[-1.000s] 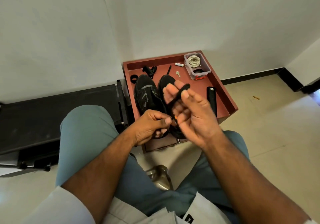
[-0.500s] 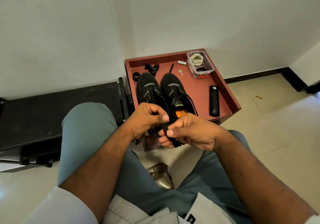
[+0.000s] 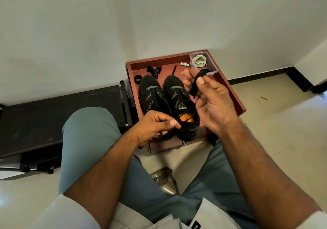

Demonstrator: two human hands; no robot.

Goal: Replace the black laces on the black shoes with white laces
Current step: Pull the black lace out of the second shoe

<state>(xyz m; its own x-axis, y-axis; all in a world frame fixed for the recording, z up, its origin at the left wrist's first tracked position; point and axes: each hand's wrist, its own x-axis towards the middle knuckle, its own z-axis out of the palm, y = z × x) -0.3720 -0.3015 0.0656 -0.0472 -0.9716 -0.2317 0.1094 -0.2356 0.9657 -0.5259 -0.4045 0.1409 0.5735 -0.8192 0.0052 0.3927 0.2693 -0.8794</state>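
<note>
The black lace [image 3: 193, 85] is wound round the right hand [image 3: 210, 103]'s raised fingers; its free end is pinched by the left hand [image 3: 155, 124] above the black shoes [image 3: 168, 103] — these sit mid-tray [image 3: 237, 103], white laces [image 3: 199, 60] boxed at its far right corner.

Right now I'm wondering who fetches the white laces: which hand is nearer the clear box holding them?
Right. The right hand is raised just in front of the clear box, holding the bundled black lace. The left hand sits lower, at the shoes' heels.
</note>
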